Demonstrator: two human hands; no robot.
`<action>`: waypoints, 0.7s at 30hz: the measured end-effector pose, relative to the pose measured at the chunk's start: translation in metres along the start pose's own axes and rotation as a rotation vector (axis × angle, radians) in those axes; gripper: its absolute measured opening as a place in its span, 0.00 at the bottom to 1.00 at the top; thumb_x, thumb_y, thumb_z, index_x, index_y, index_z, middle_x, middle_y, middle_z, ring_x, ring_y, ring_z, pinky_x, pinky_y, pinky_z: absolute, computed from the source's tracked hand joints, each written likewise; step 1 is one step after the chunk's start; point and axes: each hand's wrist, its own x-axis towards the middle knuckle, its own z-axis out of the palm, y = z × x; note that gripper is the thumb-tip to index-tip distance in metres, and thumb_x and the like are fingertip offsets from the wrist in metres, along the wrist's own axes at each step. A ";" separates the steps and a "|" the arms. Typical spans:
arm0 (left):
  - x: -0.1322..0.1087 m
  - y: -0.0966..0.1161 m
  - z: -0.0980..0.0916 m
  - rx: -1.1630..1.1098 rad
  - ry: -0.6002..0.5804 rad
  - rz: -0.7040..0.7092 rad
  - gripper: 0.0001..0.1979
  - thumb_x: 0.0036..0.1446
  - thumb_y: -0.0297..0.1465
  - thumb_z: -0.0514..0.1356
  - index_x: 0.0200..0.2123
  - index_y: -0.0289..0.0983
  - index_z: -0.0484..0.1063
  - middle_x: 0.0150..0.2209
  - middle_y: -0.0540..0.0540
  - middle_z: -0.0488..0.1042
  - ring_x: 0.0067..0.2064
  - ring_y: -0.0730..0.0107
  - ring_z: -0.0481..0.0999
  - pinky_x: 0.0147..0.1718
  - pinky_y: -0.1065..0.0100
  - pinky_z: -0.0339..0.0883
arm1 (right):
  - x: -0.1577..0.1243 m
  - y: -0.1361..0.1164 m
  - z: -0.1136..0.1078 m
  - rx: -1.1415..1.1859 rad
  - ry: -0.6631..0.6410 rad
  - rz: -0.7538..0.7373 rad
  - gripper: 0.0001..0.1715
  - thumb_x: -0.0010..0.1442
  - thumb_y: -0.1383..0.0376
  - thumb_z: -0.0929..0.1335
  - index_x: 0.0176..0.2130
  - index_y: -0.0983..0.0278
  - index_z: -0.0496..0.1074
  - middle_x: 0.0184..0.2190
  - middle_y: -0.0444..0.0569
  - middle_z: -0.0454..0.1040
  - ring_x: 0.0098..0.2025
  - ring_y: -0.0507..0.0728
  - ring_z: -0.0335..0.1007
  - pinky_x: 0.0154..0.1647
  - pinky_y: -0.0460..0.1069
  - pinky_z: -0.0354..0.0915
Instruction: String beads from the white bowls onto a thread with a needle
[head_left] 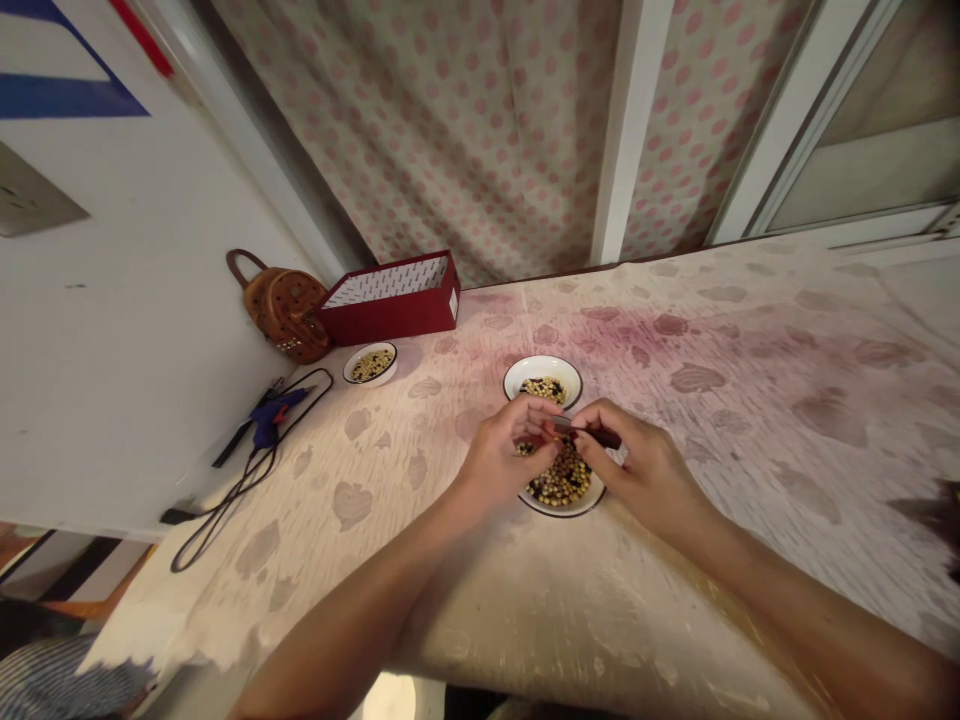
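Left hand [499, 458], right hand [646, 470]: pinched grips

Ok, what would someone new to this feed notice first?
Mid-table, the right hand pinches a thin dark tool whose tip reaches the left hand, just above a white bowl of small tan and dark pieces. A second bowl sits right behind it. Far left, by the wall, a red box and a blue glue gun stand out.

White bowl [562, 511] sitting upright on worktop [750, 400], holding tan and dark beads [562, 482]. Thin dark-red tool [598, 436] lying near level over bowl, right hand [645, 472] pinching it, tip pointing left.
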 end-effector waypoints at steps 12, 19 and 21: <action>0.000 0.004 0.000 -0.022 0.032 -0.002 0.14 0.58 0.24 0.63 0.48 0.39 0.71 0.40 0.47 0.77 0.42 0.69 0.79 0.46 0.62 0.76 | 0.000 0.002 0.001 0.013 -0.035 0.007 0.03 0.67 0.66 0.64 0.39 0.59 0.68 0.29 0.42 0.74 0.30 0.53 0.70 0.32 0.48 0.64; -0.001 0.004 0.002 0.004 0.046 -0.003 0.14 0.58 0.23 0.63 0.48 0.39 0.71 0.40 0.47 0.77 0.44 0.69 0.79 0.48 0.61 0.76 | 0.000 0.002 0.000 0.029 -0.051 0.004 0.03 0.67 0.65 0.64 0.39 0.59 0.67 0.29 0.42 0.73 0.30 0.53 0.70 0.33 0.48 0.64; 0.000 0.003 0.002 0.022 0.063 0.008 0.14 0.59 0.23 0.62 0.48 0.39 0.71 0.40 0.46 0.77 0.43 0.69 0.79 0.48 0.62 0.76 | 0.000 0.002 0.000 0.022 -0.044 0.013 0.03 0.67 0.66 0.64 0.39 0.59 0.67 0.29 0.42 0.73 0.29 0.53 0.69 0.32 0.48 0.63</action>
